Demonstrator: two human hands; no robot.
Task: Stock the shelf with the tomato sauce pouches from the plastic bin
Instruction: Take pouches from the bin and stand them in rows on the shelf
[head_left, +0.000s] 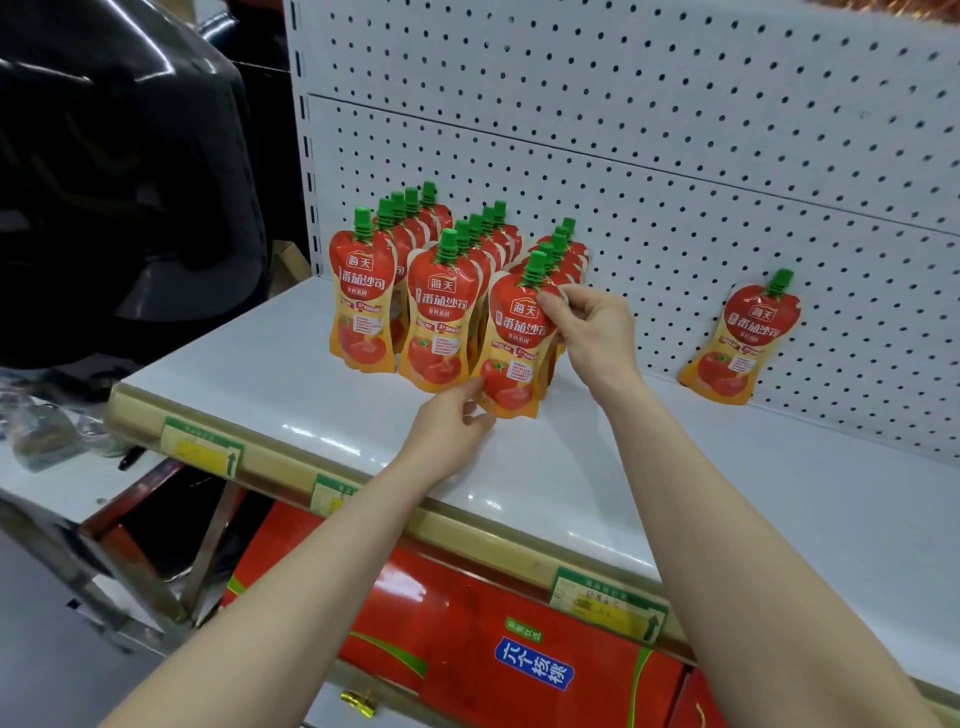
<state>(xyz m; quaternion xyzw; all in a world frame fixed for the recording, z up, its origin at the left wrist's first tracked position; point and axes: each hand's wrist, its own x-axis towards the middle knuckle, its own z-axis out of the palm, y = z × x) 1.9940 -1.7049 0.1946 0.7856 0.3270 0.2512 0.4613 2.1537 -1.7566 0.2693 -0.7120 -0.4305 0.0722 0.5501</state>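
Three rows of red and orange tomato sauce pouches with green caps stand on the white shelf (597, 483). The front pouch of the right row (511, 343) is upright at the shelf's middle. My left hand (457, 421) pinches its bottom left corner. My right hand (587, 322) pinches its upper right edge just below the cap. The left row's front pouch (362, 306) and the middle row's front pouch (441, 322) stand beside it. A single pouch (740, 343) leans against the pegboard further right. The plastic bin is out of view.
A white pegboard back wall (675, 156) rises behind the shelf. Price-tag strips (202, 452) line the shelf's front edge. Red cartons (467, 623) sit on the level below. A large black rounded object (119, 182) stands to the left.
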